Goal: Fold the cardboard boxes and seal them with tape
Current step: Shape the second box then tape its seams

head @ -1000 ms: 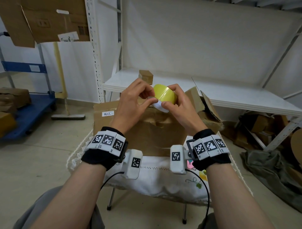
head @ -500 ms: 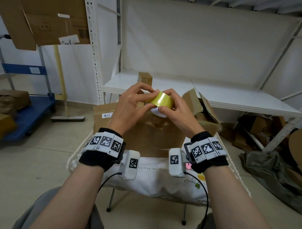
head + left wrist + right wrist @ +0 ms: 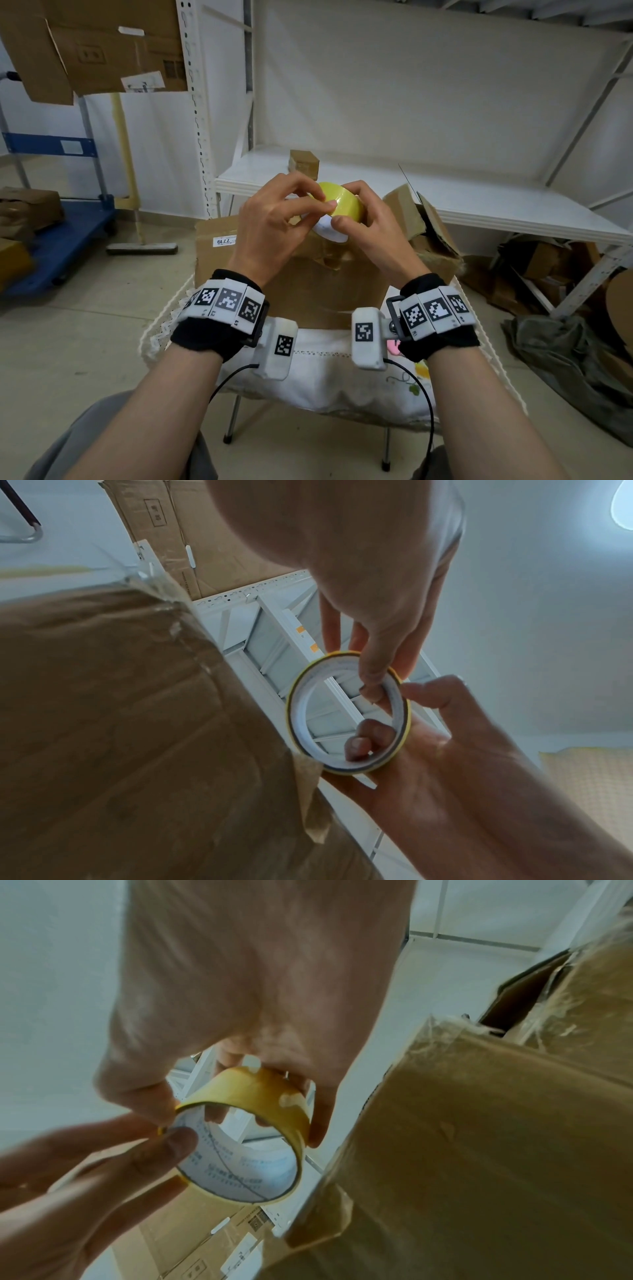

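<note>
Since a second ago, both hands have turned the yellow roll of tape with its white core [image 3: 339,209], probably hunting the loose end. It hangs above the far edge of the brown cardboard box [image 3: 308,274] on the cloth-covered table [image 3: 318,383]. The left hand [image 3: 274,222] pinches its rim; the right hand [image 3: 370,226] cradles it, fingers curled around.
</note>
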Action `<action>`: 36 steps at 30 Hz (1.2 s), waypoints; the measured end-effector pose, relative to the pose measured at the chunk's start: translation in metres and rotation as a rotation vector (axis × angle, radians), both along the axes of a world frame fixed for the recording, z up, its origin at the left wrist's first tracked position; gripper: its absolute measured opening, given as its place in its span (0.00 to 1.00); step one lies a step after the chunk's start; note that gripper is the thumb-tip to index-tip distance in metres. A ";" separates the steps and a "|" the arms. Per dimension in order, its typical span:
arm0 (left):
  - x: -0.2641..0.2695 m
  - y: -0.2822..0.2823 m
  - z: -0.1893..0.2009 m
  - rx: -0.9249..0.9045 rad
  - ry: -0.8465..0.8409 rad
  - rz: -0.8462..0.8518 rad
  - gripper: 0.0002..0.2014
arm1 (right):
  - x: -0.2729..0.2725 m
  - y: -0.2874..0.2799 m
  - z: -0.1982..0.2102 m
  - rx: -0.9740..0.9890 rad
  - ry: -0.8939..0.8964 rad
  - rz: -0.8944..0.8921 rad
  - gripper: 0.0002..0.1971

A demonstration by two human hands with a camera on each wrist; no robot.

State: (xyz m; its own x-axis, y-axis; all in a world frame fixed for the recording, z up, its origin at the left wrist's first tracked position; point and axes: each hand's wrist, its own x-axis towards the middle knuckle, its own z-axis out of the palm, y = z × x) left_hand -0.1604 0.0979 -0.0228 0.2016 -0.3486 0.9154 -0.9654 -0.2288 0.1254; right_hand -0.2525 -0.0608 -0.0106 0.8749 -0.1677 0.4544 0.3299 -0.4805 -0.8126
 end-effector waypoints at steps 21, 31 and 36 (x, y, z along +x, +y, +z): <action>0.001 0.001 -0.002 0.027 0.172 -0.084 0.12 | 0.004 -0.005 -0.002 -0.035 0.000 -0.007 0.21; -0.001 -0.006 0.000 -0.108 0.531 -0.180 0.19 | -0.001 -0.006 0.000 0.119 -0.047 0.024 0.08; -0.004 -0.004 0.002 -0.325 0.559 -0.111 0.12 | 0.000 -0.005 0.000 0.164 -0.036 0.043 0.07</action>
State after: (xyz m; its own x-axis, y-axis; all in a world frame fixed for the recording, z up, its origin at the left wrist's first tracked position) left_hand -0.1640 0.0941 -0.0205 0.6561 -0.1180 0.7454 -0.7504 0.0029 0.6610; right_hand -0.2530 -0.0658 -0.0106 0.8667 -0.2047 0.4549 0.3774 -0.3271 -0.8663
